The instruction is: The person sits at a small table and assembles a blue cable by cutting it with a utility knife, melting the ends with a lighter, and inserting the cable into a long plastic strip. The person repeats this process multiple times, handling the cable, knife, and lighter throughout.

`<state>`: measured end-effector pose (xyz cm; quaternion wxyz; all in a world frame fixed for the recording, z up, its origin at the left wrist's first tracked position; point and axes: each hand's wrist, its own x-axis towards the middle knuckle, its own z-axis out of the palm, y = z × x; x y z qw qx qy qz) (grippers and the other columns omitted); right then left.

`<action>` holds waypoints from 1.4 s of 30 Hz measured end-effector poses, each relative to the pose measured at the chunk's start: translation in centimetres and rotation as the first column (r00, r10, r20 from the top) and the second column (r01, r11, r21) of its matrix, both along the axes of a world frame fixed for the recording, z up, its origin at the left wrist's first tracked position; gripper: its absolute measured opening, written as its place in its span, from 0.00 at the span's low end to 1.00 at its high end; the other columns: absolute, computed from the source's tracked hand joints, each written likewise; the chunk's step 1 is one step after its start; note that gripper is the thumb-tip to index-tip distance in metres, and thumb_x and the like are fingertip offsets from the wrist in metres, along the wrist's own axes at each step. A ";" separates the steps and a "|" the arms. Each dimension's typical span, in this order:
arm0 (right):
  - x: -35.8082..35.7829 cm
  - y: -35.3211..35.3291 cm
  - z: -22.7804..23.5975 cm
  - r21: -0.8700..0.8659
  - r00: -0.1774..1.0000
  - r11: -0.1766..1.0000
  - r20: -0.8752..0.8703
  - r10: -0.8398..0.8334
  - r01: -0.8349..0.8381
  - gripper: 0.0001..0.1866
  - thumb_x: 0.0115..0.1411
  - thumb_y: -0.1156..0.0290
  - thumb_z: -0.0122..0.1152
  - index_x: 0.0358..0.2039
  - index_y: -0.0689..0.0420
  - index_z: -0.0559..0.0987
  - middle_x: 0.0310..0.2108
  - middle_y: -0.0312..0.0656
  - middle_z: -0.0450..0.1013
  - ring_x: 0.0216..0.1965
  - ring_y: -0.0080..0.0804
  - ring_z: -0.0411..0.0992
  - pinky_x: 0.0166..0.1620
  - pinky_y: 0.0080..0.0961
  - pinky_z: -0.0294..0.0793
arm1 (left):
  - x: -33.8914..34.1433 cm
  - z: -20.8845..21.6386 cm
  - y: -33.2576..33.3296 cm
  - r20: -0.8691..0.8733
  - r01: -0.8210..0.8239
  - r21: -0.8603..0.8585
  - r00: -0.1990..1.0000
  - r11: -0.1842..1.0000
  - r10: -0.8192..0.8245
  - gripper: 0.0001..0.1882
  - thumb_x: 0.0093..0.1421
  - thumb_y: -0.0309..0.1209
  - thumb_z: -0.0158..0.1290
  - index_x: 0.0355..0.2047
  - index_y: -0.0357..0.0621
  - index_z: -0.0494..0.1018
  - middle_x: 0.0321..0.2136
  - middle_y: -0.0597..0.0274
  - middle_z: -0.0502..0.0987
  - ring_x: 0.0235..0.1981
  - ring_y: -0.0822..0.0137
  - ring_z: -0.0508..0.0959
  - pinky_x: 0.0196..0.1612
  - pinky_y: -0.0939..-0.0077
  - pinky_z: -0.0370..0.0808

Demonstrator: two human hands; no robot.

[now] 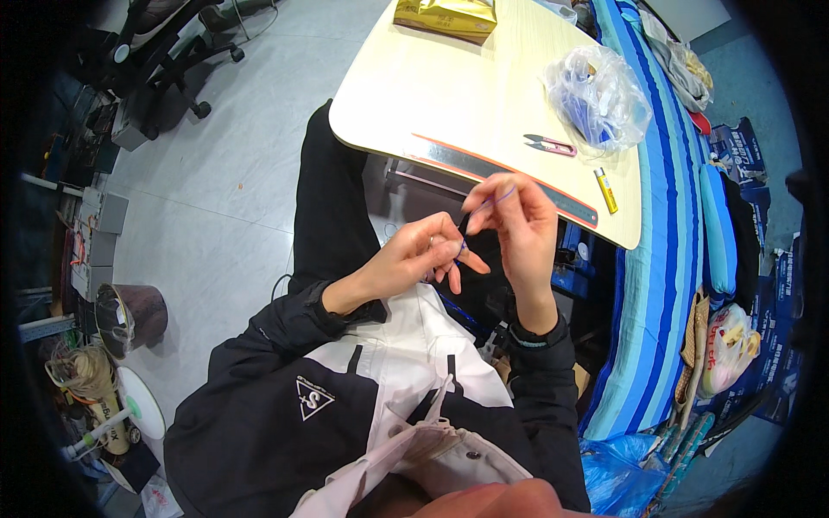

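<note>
Just off the table's near edge, in front of my chest, both hands work on a thin blue-purple cord [496, 199]. My left hand [414, 256] pinches a part of it between thumb and fingers. Slightly higher and to the right, my right hand [520, 226] is closed on another stretch, thumb against fingers, with a short end showing. A long metal ruler [484, 173] with red-orange edges lies slantwise along the near table edge, beyond my hands. Thread snips [550, 145] and a small yellow lighter [606, 191] lie at the right of the table.
A clear plastic bag [598, 97] with blue contents and a gold box [445, 19] stand on the pale table [380, 95]. At the right is a blue-striped bed cover [661, 250]. A wheeled chair [168, 73] and a dark bin [131, 318] stand left on the grey floor.
</note>
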<state>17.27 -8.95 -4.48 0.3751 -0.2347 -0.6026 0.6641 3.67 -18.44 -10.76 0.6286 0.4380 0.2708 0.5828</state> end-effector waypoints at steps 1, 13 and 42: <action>-0.1 0.3 -0.1 -0.038 0.999 0.999 -0.010 -0.034 0.033 0.14 0.69 0.65 0.46 0.38 0.64 0.73 0.32 0.47 0.75 0.24 0.24 0.73 0.31 0.15 0.74 | 0.0 0.2 0.0 0.032 -0.009 0.007 0.999 1.000 0.009 0.08 0.69 0.33 0.40 0.35 0.41 0.61 0.38 0.42 0.79 0.24 0.74 0.79 0.25 0.89 0.69; 0.1 0.6 0.0 -0.086 0.993 0.995 -0.118 0.033 -0.043 0.19 0.71 0.61 0.38 0.39 0.65 0.72 0.32 0.53 0.75 0.25 0.26 0.75 0.31 0.16 0.75 | 0.1 1.0 -0.1 0.068 0.032 -0.080 0.997 0.996 -0.027 0.10 0.70 0.35 0.38 0.36 0.41 0.60 0.41 0.38 0.77 0.25 0.68 0.82 0.19 0.88 0.74; -0.1 0.3 -1.3 -0.280 0.973 0.946 -0.207 0.104 -0.161 0.23 0.72 0.56 0.32 0.47 0.65 0.67 0.42 0.59 0.73 0.38 0.35 0.77 0.45 0.28 0.77 | -0.1 1.6 -0.2 0.071 -0.051 -0.140 0.996 0.989 0.062 0.09 0.70 0.34 0.37 0.39 0.41 0.59 0.35 0.37 0.78 0.19 0.64 0.80 0.16 0.84 0.74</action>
